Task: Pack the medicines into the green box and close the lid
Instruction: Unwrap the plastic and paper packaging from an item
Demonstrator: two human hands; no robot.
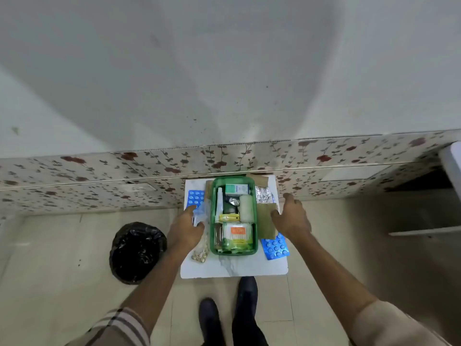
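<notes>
The green box (212,221) stands open on a small white table (232,267), holding several cartons, a tube and a roll. My left hand (185,227) is left of the box, fingers closed on a blue blister strip (199,216) in clear wrap. My right hand (291,217) hovers to the right of the box over an olive-brown packet (265,222), fingers spread, holding nothing. Loose on the table lie a blue blister strip (195,197) at back left, another blue strip (275,247) at front right, a foil strip (264,194) and a strip of pale capsules (199,254).
The table stands against a floral-tiled wall (99,176). A black bin bag (137,252) sits on the floor to the left. My shoes (227,308) are just in front of the table. A white furniture edge (451,166) shows at far right.
</notes>
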